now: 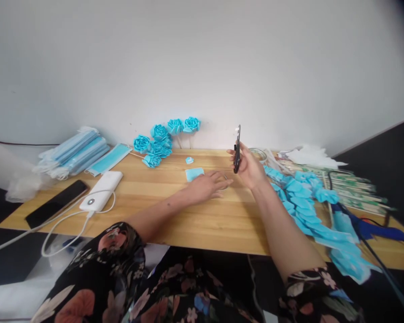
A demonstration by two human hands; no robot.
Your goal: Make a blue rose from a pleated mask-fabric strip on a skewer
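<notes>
My right hand is raised above the table with its fingers around a slim black utility knife, held upright. My left hand lies low over the wood, fingers stretched out and holding nothing I can see. Just beyond it is a flat light-blue square of mask fabric, partly covered by the hand. Farther back sits a small folded blue piece. A thin ring-like thing shows at the left fingertips, too small to name.
Several blue fabric roses stand at the wall. Stacked face masks, a phone and a white power bank with cable occupy the left. Blue petal strips, green-white wrapped sticks and a blue glue gun lie right.
</notes>
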